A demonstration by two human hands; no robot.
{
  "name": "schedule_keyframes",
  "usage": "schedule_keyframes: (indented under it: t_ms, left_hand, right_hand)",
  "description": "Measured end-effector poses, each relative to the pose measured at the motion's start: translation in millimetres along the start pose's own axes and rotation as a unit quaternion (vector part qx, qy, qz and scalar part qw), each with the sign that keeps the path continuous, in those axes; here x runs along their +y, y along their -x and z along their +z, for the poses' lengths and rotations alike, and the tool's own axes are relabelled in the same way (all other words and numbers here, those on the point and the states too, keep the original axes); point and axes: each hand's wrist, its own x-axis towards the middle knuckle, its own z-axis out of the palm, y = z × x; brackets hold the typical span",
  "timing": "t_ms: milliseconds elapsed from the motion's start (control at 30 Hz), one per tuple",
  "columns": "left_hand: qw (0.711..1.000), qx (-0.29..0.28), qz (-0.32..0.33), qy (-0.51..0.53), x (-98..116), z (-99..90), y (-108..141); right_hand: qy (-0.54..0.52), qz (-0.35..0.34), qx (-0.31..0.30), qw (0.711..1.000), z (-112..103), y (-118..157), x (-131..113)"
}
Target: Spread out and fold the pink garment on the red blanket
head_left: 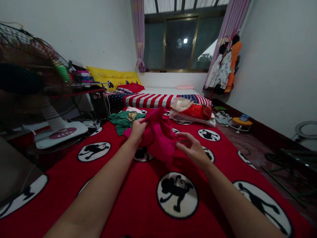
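Magenta cloth garment (158, 135), seen in the head view, bunched in my left hand (137, 130) above a red bedspread (138, 198) printed with black monkey figures in white circles. My left hand is closed around a fold of the garment and has firm hold of it. My right hand (194, 150) is half open, with the fingers curved and spread; its fingertips (178, 140) reach the garment's edge, though I cannot tell whether they touch it. The garment's lower part hangs close to the bedspread. A green T-shirt (123, 121) lies on the bedspread just beyond my left hand, and a red and cream bundle of clothes (190, 110) lies farther ahead, against bedding in red and white stripes (148, 100). To my left stands an electric fan (29, 79) on a white base (60, 135), beside the bed. Past the bedding are a yellow cushion (112, 76), a pink pillow (185, 87) and a curtained window (179, 43). To my right, clothes hang against the wall (224, 67), and a small yellow stool (242, 122) stands on the floor.
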Motion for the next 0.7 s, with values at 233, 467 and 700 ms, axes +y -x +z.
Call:
schedule_keyframes:
  t_ms: [233, 467, 700]
  left_hand:
    - [0.981, 0.126, -0.075, 0.128, 5, -7.0, -6]
    - [0.982, 0.047, -0.087, 0.161, 16, 4.1, 6]
    - [0.985, -0.138, -0.010, 0.105, 42, -0.3, 14]
  right_hand:
    - [0.184, -0.015, -0.041, 0.982, 34, 11, 26]
    - [-0.175, 0.065, 0.046, 0.981, 17, -4, 16]
    - [-0.373, -0.168, 0.343, 0.845, -80, -9, -45]
